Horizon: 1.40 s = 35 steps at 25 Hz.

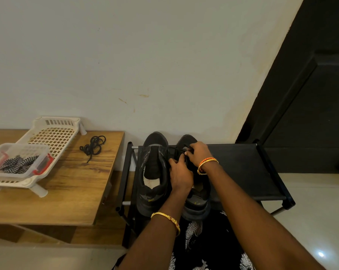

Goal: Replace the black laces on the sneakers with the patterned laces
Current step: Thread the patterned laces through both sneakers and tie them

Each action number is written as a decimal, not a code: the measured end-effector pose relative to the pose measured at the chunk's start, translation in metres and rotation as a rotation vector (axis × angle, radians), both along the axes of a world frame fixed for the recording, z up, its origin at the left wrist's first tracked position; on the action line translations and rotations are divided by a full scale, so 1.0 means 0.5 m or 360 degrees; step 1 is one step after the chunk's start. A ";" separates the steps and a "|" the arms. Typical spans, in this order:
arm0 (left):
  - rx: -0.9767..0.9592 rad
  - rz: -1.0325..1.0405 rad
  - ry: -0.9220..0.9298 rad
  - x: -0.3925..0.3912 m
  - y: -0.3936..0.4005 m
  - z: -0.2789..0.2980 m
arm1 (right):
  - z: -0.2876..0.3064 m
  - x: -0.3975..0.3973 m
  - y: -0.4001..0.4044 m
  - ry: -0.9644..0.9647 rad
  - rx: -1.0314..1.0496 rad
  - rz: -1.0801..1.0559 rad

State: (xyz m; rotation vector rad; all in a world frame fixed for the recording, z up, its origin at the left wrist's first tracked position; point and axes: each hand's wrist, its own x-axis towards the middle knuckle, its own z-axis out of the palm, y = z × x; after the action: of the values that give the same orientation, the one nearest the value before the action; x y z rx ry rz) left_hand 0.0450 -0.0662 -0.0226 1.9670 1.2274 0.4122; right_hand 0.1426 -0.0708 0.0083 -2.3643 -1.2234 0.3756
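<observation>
Two black sneakers stand side by side on a black shoe rack [242, 172]. The left sneaker [154, 172] has no lace and its tongue is bare. Both hands work over the right sneaker [198, 199]. My right hand [199, 154] pinches the black lace [176, 150] near the toe end. My left hand [179, 175] grips the shoe's lacing area. A loose black lace [93, 146] lies coiled on the wooden table [71, 191]. Black-and-white patterned laces [18, 164] sit in a clear container [41, 158].
The clear container with red clips rests in a cream plastic basket tray [55, 133] on the table's left. A pale wall rises behind. A dark door [311, 94] stands to the right. Light floor tiles lie below the rack.
</observation>
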 end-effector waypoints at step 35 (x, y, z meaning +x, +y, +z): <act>-0.0065 0.0017 -0.0008 -0.001 -0.001 0.008 | 0.006 0.021 -0.116 0.0257 0.0312 -0.1103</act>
State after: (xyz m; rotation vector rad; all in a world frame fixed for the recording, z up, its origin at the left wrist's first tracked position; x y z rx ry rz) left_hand 0.0443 -0.0670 -0.0188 1.9247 1.2343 0.3944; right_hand 0.1530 -0.1289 0.0114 -2.3500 -0.3041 0.1946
